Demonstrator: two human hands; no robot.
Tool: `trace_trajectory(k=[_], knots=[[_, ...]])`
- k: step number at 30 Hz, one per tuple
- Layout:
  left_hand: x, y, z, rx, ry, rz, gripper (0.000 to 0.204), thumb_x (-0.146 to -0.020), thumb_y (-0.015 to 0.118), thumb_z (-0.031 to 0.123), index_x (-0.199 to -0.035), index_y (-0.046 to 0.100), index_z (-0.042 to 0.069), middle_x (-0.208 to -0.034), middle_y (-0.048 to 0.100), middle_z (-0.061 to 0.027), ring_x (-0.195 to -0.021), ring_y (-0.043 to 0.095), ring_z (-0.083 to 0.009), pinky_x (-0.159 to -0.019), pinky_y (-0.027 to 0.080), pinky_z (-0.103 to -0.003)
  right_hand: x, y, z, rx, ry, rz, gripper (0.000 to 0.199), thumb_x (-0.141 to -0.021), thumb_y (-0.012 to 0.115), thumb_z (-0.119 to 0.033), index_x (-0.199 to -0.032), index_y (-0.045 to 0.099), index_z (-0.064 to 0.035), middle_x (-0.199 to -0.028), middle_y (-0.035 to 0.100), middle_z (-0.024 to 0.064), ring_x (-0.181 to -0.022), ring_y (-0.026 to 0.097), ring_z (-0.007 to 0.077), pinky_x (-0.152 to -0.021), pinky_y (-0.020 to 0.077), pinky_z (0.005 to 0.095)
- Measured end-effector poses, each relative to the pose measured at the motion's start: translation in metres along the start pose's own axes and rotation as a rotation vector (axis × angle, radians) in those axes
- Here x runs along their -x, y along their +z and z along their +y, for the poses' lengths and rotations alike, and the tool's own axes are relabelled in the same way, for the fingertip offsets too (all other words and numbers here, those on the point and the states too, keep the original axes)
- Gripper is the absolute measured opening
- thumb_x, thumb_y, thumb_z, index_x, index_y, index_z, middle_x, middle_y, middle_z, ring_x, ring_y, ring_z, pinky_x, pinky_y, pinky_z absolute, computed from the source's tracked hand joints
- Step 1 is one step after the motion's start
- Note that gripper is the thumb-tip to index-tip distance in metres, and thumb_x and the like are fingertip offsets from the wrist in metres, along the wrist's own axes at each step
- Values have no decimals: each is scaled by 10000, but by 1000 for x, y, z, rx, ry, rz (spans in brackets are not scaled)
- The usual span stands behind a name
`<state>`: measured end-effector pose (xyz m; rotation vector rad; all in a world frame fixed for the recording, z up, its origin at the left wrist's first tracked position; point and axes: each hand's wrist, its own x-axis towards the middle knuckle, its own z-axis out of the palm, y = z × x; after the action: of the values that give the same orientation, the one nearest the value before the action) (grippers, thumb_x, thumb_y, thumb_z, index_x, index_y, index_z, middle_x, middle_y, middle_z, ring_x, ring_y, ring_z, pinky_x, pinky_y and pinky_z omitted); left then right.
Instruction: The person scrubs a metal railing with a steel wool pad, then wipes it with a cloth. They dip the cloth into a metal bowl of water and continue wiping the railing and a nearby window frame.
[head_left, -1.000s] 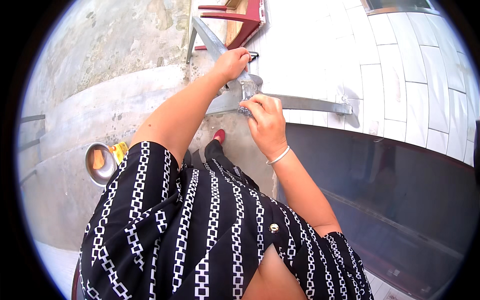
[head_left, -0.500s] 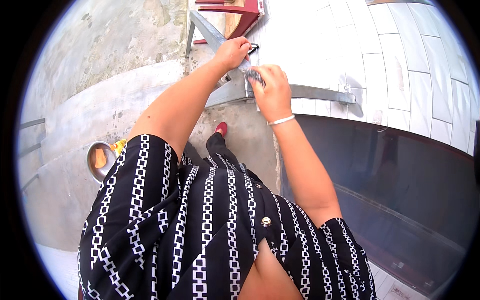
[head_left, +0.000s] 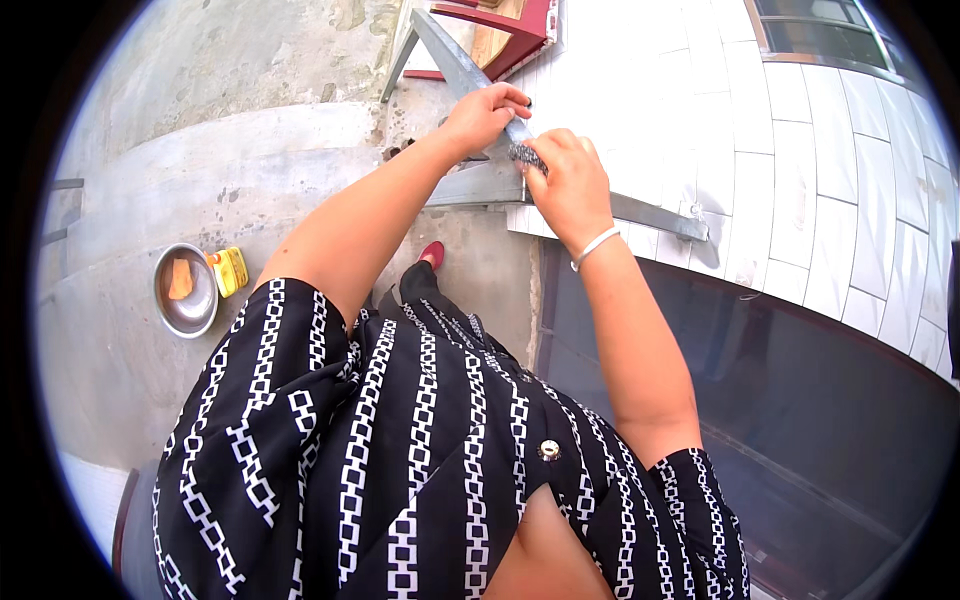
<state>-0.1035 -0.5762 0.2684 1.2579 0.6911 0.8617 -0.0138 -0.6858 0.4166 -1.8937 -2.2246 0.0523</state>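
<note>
My right hand point(head_left: 572, 190), with a white band at its wrist, grips a grey steel wool scouring pad point(head_left: 526, 156). The pad presses against a grey metal bar point(head_left: 448, 52) near the corner where it meets a crosswise metal rail point(head_left: 655, 214). A little farther up the same bar is my left hand point(head_left: 486, 117), its fingers curled over the metal. The palm side of both hands is hidden, and my right fingers cover part of the pad.
A metal bowl point(head_left: 206, 312) holding a tan piece stands on the concrete floor point(head_left: 110, 370) at the left, beside a yellow package point(head_left: 230, 270). Red wooden furniture point(head_left: 535, 35) is at the far end. White tiles point(head_left: 745, 170) and a dark panel point(head_left: 760, 370) lie right.
My right hand and the pad have shifted slightly right along with the view. My left fingers have loosened a little on the bar. The yellow package now shows fully beside my sleeve.
</note>
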Motion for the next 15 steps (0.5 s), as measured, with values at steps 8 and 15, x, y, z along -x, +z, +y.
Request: trace_trajectory(k=[8, 15], knots=[[111, -12, 79, 1003, -462, 182, 280, -950, 534, 273, -1173, 552, 104, -1204, 569, -63, -1055, 569, -190, -899, 457, -345, -13, 1, -39, -919, 354, 5, 325, -910, 589, -281, -1090, 622, -13, -1061, 620, 156, -1047, 573, 284, -909, 440, 350], [116, -20, 94, 677, -243, 298, 270, -889, 635, 300, -1088, 565, 132, -996, 634, -30, -894, 625, -146, -754, 542, -303, -19, 0, -17, -763, 54, 116, 375, -969, 480, -310, -1160, 592, -7, -1152, 597, 139, -1076, 560, 257, -930, 424, 329]])
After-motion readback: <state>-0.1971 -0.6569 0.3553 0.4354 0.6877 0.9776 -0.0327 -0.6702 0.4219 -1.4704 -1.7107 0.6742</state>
